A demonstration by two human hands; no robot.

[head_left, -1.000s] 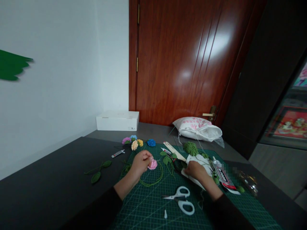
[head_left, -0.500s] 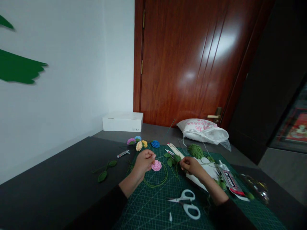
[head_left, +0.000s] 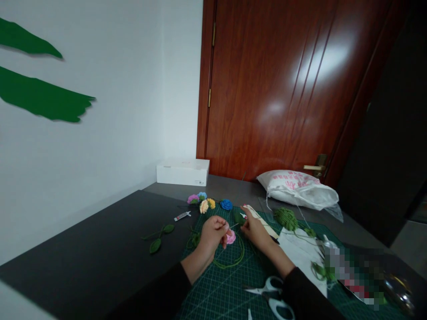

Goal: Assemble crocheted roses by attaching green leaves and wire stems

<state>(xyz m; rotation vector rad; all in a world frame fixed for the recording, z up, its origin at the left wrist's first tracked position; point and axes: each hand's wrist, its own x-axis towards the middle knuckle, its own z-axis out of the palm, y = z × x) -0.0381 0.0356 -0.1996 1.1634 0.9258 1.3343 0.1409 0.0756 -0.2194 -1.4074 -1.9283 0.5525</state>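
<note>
Fingers pinched, my left hand (head_left: 214, 234) is over the cutting mat (head_left: 213, 295), with a thin stem or strand at its fingertips. A pink flower (head_left: 230, 237) shows just beside and behind those fingers. My right hand (head_left: 252, 229) is close by on the right, its fingers closed at a green leaf (head_left: 239, 218). A thin pale line runs between the two hands. Green stem or yarn (head_left: 230, 266) curves in a loop on the mat below the flower.
White-handled scissors (head_left: 269, 291) lie near my right forearm. Blue (head_left: 226, 204) and cream (head_left: 204, 206) flowers, a small tube (head_left: 182, 216), a leaf sprig (head_left: 155, 246), green yarn (head_left: 286, 218), a white bag (head_left: 298, 189) and a white box (head_left: 183, 172) surround the hands.
My right hand has moved left, nearer my left hand, along with the green leaves from beside the white sheet. The view has shifted, so the scene sits farther right.
</note>
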